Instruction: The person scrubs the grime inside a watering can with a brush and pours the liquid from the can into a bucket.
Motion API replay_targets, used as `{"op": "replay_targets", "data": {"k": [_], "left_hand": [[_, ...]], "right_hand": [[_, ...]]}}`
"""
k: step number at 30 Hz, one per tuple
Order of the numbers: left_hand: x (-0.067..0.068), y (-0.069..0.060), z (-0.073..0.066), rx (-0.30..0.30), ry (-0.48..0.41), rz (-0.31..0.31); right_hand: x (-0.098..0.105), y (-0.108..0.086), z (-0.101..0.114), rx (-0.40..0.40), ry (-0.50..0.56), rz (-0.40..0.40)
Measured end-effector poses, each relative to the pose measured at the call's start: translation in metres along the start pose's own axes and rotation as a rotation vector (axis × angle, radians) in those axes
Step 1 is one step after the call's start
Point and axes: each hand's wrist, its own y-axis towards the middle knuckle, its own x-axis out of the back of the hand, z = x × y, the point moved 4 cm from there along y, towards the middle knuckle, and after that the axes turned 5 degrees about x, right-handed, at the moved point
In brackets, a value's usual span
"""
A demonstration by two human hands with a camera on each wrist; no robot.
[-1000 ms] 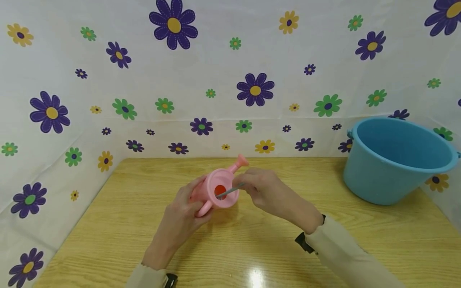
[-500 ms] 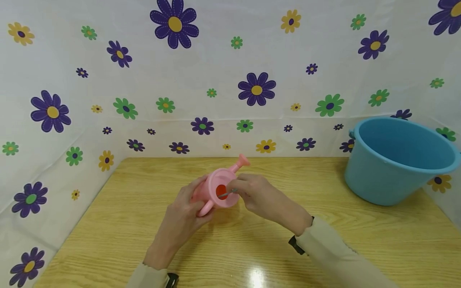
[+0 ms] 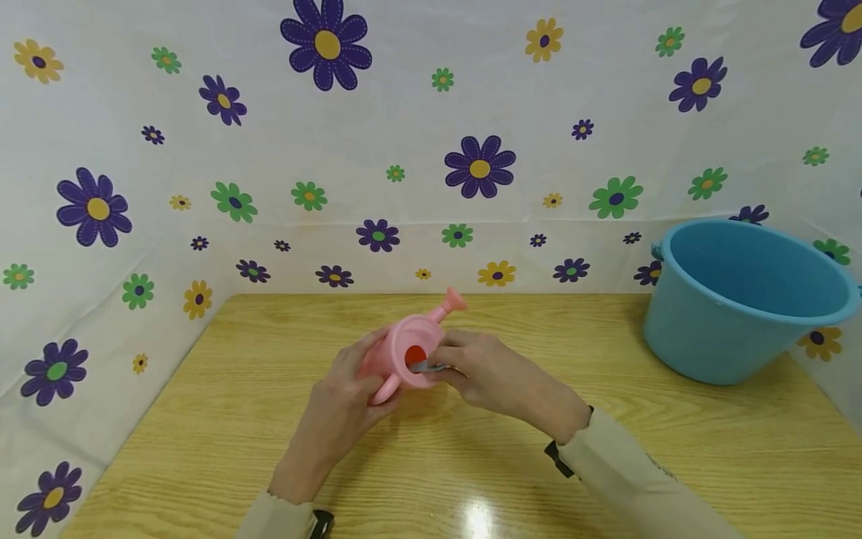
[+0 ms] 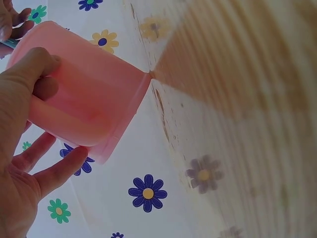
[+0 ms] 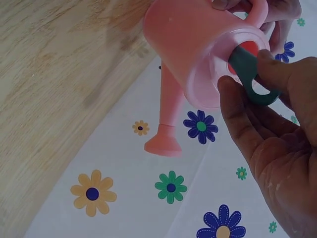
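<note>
My left hand (image 3: pixel 340 400) holds a pink toy watering can (image 3: pixel 382 356) by its handle side, fingers around the body. Its opening tilts toward me and its spout (image 3: pixel 444 305) points to the back right. Red shows inside the opening. My right hand (image 3: pixel 501 378) pinches a flat teal tool (image 5: pixel 242 67) with a loop at its outer end. That tool reaches into the can's opening, so its inner end is hidden. In the left wrist view, the can's pink side (image 4: pixel 94 84) and base edge show, with the base corner at the table.
A large blue bucket (image 3: pixel 727 337) stands at the table's right side. Behind the wood-grain table (image 3: pixel 269 329) hangs a white cloth (image 3: pixel 377 135) printed with purple, green and yellow flowers; it also covers the left side.
My right hand has shifted slightly left and down, bringing the teal tool deeper into the can and turning it flatter. My left hand and the can have stayed almost still.
</note>
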Motion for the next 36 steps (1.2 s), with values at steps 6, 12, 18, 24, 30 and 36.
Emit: {"op": "replay_targets", "data": {"k": [6, 12, 18, 24, 30, 36], "left_hand": [[-0.001, 0.001, -0.002, -0.032, 0.02, -0.014], [-0.002, 0.003, -0.005, -0.039, 0.035, -0.008], [-0.001, 0.003, -0.006, -0.02, 0.037, 0.007], [-0.001, 0.003, -0.006, -0.007, 0.043, 0.024], [-0.001, 0.0, -0.004, -0.003, 0.039, 0.02], [-0.002, 0.0, -0.004, -0.006, 0.032, 0.02]], "right_hand": [[-0.001, 0.001, 0.002, -0.026, -0.042, 0.064], [0.003, 0.0, 0.006, -0.032, -0.075, 0.063], [0.01, -0.001, 0.01, -0.033, -0.095, 0.045], [0.02, -0.002, 0.014, -0.028, -0.122, 0.029], [0.025, -0.003, 0.016, -0.024, -0.132, 0.02], [0.025, -0.003, 0.017, -0.003, -0.151, 0.009]]}}
